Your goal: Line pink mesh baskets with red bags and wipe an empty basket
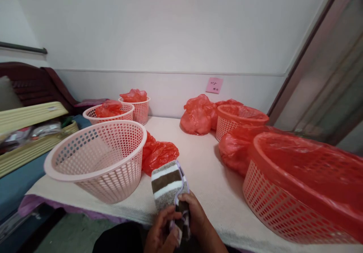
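A brown, grey and white striped cloth (166, 183) with a lilac edge stands up from both my hands at the front edge of the table (198, 162). My left hand (160, 232) pinches its lower part from the left. My right hand (195, 217) grips the lower edge from the right, fingers closed on the fabric. An empty pink perforated basket (99, 158) sits just left of the cloth. A crumpled red plastic bag (159, 154) lies behind the cloth, against that basket.
A large basket lined with red plastic (306, 185) fills the right front. More red bags (198, 115) and lined baskets (238, 122) stand at the back; two small pink baskets (136, 107) hold red bags at back left. A yellow crate (31, 132) lies at left.
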Demonstrator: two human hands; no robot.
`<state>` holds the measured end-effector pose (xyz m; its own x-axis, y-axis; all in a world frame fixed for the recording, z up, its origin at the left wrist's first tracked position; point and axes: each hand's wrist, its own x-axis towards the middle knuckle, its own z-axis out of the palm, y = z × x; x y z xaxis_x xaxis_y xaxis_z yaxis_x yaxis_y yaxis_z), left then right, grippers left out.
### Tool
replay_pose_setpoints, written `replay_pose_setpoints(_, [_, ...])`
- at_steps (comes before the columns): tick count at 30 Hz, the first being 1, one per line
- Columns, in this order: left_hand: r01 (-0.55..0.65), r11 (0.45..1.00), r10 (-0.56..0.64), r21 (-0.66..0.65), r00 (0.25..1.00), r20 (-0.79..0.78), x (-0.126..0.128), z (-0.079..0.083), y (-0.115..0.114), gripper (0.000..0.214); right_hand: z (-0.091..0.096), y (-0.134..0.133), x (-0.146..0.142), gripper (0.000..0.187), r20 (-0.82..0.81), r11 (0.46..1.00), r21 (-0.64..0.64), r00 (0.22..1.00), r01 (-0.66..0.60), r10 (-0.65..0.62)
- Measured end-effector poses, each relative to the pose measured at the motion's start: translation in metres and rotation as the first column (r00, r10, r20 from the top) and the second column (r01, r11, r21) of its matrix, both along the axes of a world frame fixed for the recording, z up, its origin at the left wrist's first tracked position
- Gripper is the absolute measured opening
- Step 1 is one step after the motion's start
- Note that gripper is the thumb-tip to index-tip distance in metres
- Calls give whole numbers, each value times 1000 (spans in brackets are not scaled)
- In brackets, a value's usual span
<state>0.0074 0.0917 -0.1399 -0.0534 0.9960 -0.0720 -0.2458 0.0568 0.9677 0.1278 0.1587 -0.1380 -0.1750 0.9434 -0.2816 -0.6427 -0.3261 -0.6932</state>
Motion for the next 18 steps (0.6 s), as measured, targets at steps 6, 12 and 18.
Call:
replay_pose_setpoints(6, [-62,916,184,-397,943,276,-7,-24,5,56,10,-6,-2,36,-57,1000,7,998,-3,4])
replay_pose_setpoints(12, [144,822,163,-551,867,471,-4,-20,4,51,12,-9,-5,37,-116,999,27,993,-30,32])
replay_pose_setpoints(18, [-107,927,234,-360,914,332,-11,-5,11,51,8,-12,-3,43,-195,977,128,962,-168,191])
